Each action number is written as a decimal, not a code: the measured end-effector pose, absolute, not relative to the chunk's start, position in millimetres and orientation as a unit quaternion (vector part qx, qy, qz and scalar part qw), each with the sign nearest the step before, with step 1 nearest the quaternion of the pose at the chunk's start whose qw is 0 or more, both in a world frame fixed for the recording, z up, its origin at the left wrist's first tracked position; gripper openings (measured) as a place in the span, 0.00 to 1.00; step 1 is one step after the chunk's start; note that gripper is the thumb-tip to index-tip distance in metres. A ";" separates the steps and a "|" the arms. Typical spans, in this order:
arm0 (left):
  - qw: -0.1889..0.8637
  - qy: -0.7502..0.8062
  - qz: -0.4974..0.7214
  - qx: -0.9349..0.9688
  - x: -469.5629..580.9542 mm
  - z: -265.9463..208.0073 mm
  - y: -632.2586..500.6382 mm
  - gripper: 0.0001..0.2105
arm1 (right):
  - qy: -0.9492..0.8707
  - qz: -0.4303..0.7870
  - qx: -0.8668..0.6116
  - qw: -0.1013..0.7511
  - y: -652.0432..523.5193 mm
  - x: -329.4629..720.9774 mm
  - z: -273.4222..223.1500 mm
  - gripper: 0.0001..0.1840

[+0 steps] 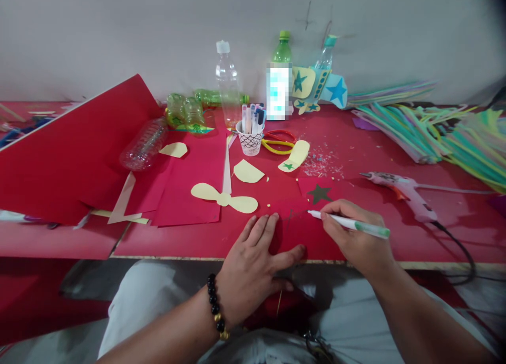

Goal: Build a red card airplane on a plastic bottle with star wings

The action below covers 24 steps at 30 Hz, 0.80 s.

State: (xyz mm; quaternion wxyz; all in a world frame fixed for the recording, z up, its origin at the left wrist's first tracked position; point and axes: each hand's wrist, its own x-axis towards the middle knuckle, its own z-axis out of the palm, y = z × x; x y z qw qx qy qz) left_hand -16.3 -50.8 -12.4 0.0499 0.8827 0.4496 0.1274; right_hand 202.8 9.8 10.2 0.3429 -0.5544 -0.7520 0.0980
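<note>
My right hand holds a slim white marker with a green end, fingers closed around its barrel, tip at a flat red paper sheet on the red worktop. My left hand rests at the sheet's left side, fingers extended. A dark green five-pointed star sits just beyond the tip.
</note>
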 end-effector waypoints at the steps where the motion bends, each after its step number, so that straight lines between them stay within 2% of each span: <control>1: 0.049 0.450 0.128 0.883 -16.3 -12.4 -50.8 0.37 | -0.753 0.097 -0.553 0.342 9.6 202.8 10.3 0.04; 12: 0.061 0.456 0.127 0.879 -15.7 -13.9 -50.5 0.37 | -0.786 0.109 -0.508 0.334 1.5 194.4 15.0 0.05; 24: 0.060 0.452 0.125 0.881 -17.5 -11.0 -51.0 0.35 | -0.810 0.182 -0.447 0.332 -12.0 182.0 19.0 0.06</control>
